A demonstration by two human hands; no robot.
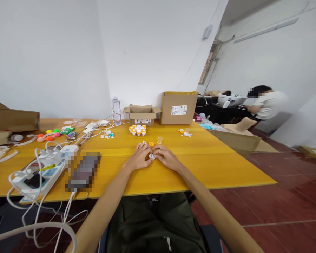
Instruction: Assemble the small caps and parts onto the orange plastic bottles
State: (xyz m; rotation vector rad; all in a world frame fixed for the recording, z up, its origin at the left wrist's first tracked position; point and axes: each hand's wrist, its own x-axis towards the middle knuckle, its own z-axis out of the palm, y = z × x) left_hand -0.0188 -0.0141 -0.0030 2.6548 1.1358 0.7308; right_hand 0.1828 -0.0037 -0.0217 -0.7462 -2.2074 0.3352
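My left hand (141, 157) and my right hand (168, 158) meet over the front middle of the table. Between their fingertips is a small round white plastic piece (152, 156), gripped from both sides. Its exact kind is too small to make out. Just beyond the fingers lies an orange ring-shaped cap (151, 144). Clear round plastic pieces (159, 140) lie to its right, and small white parts (142, 143) sit behind my left hand. Farther back stands a cluster of several small containers with white and orange tops (138, 130).
An open cardboard box (142, 114), a larger carton (178, 108) and a clear bottle (116, 111) stand along the wall. Left are a power strip (55, 168) with tangled cables, a phone (84, 171) and coloured balls (49, 137). A person (268, 102) sits at right.
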